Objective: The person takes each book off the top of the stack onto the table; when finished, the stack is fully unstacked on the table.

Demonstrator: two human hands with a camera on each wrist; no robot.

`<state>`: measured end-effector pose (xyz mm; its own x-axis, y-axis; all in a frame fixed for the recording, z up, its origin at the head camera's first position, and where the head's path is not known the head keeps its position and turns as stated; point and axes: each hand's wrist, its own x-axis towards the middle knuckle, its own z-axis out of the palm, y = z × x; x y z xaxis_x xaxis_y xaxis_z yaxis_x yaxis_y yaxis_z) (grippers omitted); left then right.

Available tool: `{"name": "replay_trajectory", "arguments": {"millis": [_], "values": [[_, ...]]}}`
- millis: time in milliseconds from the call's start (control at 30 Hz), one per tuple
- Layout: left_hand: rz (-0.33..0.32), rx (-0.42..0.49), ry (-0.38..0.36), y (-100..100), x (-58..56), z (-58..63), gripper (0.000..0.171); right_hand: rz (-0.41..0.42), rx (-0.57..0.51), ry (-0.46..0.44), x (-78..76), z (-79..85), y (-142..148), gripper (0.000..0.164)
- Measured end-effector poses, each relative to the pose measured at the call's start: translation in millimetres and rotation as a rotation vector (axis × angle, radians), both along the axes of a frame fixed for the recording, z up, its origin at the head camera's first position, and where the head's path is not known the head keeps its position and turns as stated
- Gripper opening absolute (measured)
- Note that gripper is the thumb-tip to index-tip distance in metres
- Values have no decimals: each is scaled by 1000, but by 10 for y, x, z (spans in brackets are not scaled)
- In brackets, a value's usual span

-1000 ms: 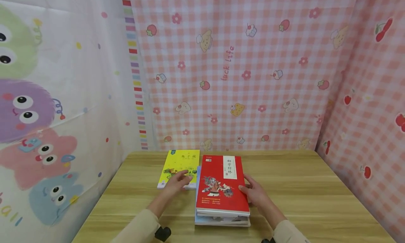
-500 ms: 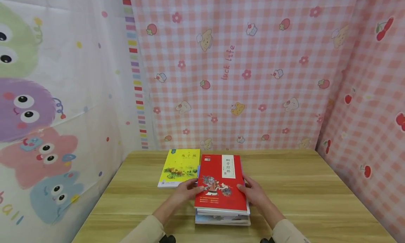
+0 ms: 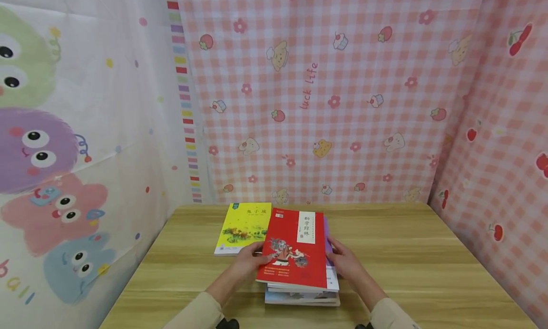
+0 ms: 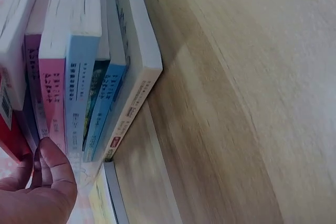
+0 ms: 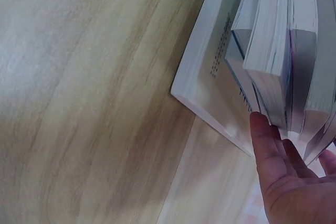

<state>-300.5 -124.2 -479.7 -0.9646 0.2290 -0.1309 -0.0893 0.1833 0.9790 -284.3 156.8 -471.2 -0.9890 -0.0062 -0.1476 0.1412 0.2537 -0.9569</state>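
Note:
A red book (image 3: pixel 295 248) with a white title strip lies on top of a stack of several books, shifted left over it. My left hand (image 3: pixel 252 262) pinches its left edge, thumb on the cover. In the left wrist view, fingertips of that hand are also close to the pink spine (image 4: pixel 52 93) below. Along the stack's right side, my right hand (image 3: pixel 347 260) touches the book edges with nearly straight fingers. A purple cover (image 3: pixel 327 238) shows beneath the red book there. Seen from the right wrist, the right fingers (image 5: pixel 265 150) rest against the page edges (image 5: pixel 268 35).
A yellow book (image 3: pixel 246 227) lies flat on the wooden table (image 3: pixel 406 262), left of and behind the stack. The bottom book (image 4: pixel 134 98) sticks out past those above it. A pink checked curtain (image 3: pixel 364 120) hangs behind the table.
My left hand has moved from over the yellow book to the red book's left edge. The red book has slid left, uncovering purple and white at the right. The right hand stays at the stack's side.

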Motion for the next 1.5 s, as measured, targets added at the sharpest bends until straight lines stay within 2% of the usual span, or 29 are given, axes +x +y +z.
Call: {"name": "replay_trajectory", "arguments": {"millis": [300,500,633,800,933,1033,1500], "values": [[-34,24,-73,-124,89,-16,68,10,34,11,-6,-44,8,61],[-63,91,-120,-174,192,23,72,23,23,-10,7,-29,24,65],[-69,137,-134,-159,221,33,72,32,31,-20,16,-11,32,66],[-71,198,-114,-147,216,11,72,25,15,-26,21,-13,26,66],[-64,287,-126,-165,196,5,71,19,8,-39,16,-25,22,67],[-57,319,-148,-213,169,-9,71,20,12,-47,11,-29,21,68],[-85,294,-159,-282,154,-29,70,26,10,-70,7,-17,30,66]]}}
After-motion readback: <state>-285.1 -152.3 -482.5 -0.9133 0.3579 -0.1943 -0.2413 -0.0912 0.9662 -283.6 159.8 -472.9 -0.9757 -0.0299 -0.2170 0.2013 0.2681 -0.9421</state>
